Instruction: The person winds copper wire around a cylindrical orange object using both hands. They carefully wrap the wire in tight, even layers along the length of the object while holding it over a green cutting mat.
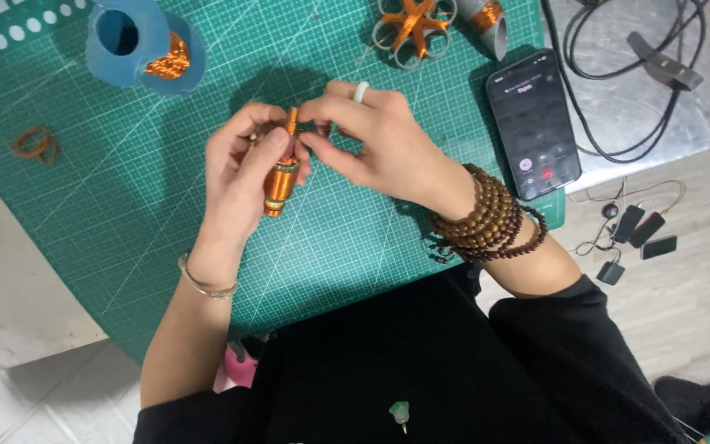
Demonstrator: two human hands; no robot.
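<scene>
I see my left hand (244, 168) clasping the orange spool (279, 182) above the desk's (125, 214) middle, right hand's (375, 136) fingers (318, 141) pinching its top. It looks light, stiff, slick; grip the waist.

This looks like a small hobby or craft workbench rather than a factory floor; a green gridded cutting mat (125, 205) covers the table across the left and centre of the frame; copper-wound coil parts (176, 57) lie along the top edge; at upper right black cables (618, 123) trail over a silvery sheet (684, 115); small electronic modules (638, 230) sit at right on a pale surface.
</scene>
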